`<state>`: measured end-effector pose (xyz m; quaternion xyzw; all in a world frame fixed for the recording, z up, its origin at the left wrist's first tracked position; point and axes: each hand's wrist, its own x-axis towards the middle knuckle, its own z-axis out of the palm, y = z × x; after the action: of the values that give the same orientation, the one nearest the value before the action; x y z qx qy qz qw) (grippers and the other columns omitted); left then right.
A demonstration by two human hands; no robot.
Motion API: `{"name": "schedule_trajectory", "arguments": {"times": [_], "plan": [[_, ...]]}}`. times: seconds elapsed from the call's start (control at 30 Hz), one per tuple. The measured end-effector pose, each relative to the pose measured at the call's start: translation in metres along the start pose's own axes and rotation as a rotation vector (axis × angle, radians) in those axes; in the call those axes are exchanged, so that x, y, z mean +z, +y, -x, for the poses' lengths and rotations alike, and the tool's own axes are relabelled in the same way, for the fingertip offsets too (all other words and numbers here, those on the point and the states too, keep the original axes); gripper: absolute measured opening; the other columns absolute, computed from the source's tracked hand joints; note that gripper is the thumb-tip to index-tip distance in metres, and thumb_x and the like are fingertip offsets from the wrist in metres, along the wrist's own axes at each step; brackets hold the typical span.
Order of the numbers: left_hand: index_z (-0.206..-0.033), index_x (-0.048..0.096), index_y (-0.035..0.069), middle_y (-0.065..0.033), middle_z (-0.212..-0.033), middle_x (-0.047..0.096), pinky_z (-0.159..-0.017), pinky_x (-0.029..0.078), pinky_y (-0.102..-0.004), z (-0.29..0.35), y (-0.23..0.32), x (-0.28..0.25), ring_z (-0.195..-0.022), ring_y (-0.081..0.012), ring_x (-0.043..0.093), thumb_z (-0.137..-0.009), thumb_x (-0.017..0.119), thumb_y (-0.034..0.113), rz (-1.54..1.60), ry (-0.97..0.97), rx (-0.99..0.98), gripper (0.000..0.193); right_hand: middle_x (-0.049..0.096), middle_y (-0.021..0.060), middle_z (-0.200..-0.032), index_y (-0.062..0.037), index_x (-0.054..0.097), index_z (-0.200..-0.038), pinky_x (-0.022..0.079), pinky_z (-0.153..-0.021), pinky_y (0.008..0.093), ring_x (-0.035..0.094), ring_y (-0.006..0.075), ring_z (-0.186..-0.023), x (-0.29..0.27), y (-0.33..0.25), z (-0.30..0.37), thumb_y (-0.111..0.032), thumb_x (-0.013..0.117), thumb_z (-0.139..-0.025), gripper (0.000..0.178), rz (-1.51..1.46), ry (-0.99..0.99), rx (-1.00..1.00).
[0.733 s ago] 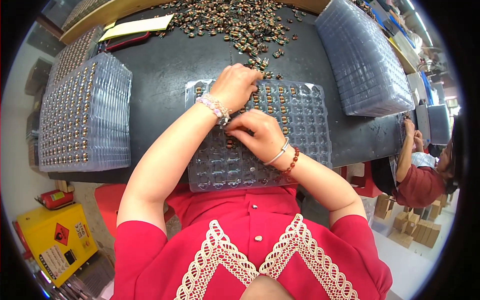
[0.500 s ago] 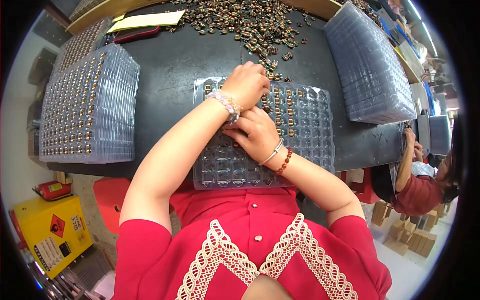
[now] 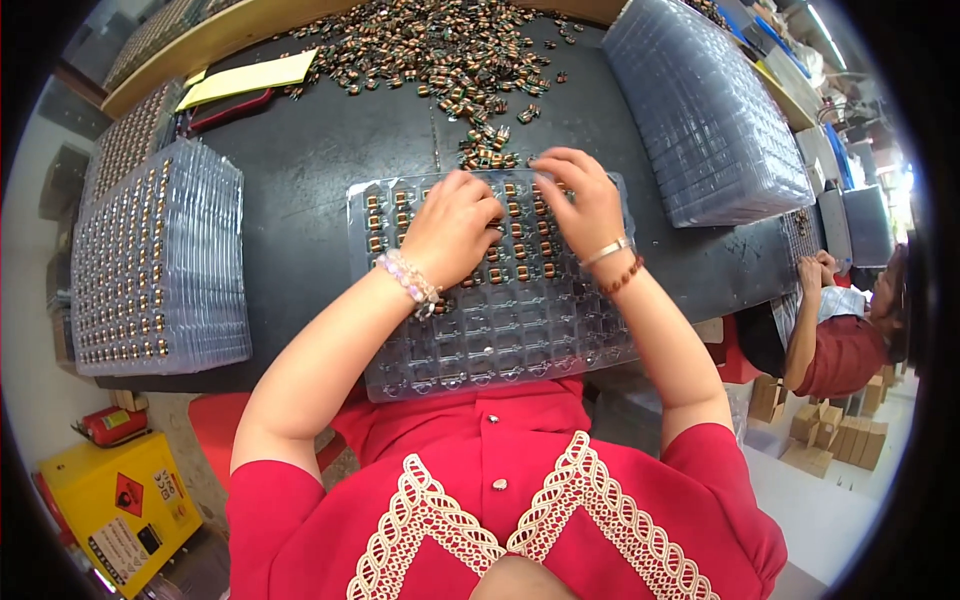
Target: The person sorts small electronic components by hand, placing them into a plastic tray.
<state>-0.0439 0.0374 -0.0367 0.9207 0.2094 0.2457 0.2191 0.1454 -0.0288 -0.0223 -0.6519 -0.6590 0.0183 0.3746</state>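
A clear plastic tray (image 3: 500,350) with rows of square pockets lies in front of me. Small copper-wound coils (image 3: 515,228) fill many pockets in its far part; the near rows look bare. My left hand (image 3: 450,228) is closed over the tray's middle, its fingers bent down; whatever they hold is hidden. At the far right part of the tray, my right hand (image 3: 585,205) has thumb and forefinger apart, slightly blurred. Its forefinger tip is close to the loose coils (image 3: 490,150) just beyond the far edge.
A large heap of coils (image 3: 430,60) spreads across the back of the black table (image 3: 310,220). Stacked filled trays (image 3: 150,260) stand left, stacked clear trays (image 3: 710,130) right. Yellow paper (image 3: 250,80) lies back left. Another person (image 3: 845,330) works at far right.
My hands, close together before, are now apart: the right moved up and right to the tray's far edge, the left down and left. The whole view has shifted slightly.
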Motion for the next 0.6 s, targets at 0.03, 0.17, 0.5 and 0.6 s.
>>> {"name": "schedule_trajectory", "arguments": {"times": [0.03, 0.17, 0.5, 0.6], "plan": [[-0.088, 0.065, 0.006, -0.0069, -0.094, 0.060, -0.091, 0.043, -0.0389, 0.001, 0.000, 0.003, -0.100, -0.0280, 0.052, -0.071, 0.070, 0.010, 0.000, -0.002, 0.009, 0.018, 0.064, 0.0099, -0.099, -0.0064, 0.068, -0.097, 0.051, -0.074, 0.0324, 0.063, 0.0251, -0.087, 0.004, 0.006, -0.006, -0.009, 0.065, -0.082, 0.016, 0.004, 0.008, 0.003], [-0.092, 0.063, 0.006, -0.0082, -0.095, 0.060, -0.086, 0.044, -0.0396, 0.004, 0.000, -0.007, -0.099, -0.0273, 0.054, -0.073, 0.067, 0.006, 0.029, 0.078, 0.003, 0.020, 0.065, 0.0062, -0.107, -0.0110, 0.067, -0.104, 0.045, -0.091, 0.0351, 0.056, 0.0262, -0.103, 0.025, 0.010, -0.027, -0.020, 0.063, -0.084, 0.023, 0.069, -0.158, -0.068], [-0.099, 0.069, 0.003, -0.0057, -0.088, 0.066, -0.071, 0.049, -0.0241, 0.088, 0.001, -0.072, -0.080, -0.0125, 0.062, -0.078, 0.065, -0.002, 0.658, 0.187, -0.711, 0.022, 0.066, 0.0075, -0.085, -0.0099, 0.070, -0.090, 0.051, -0.070, 0.0377, 0.062, 0.0259, -0.081, 0.032, 0.020, -0.056, -0.024, 0.064, -0.083, 0.017, 0.254, -0.373, -0.121], [-0.097, 0.067, 0.001, -0.0097, -0.084, 0.066, -0.069, 0.050, -0.0288, 0.106, 0.010, -0.068, -0.076, -0.0213, 0.063, -0.076, 0.065, -0.001, 0.146, 0.155, -0.387, 0.021, 0.062, 0.0052, -0.079, -0.0113, 0.067, -0.084, 0.050, -0.066, 0.0370, 0.060, 0.0245, -0.078, 0.037, 0.022, -0.043, -0.025, 0.061, -0.086, 0.015, 0.322, -0.187, -0.292]]}}
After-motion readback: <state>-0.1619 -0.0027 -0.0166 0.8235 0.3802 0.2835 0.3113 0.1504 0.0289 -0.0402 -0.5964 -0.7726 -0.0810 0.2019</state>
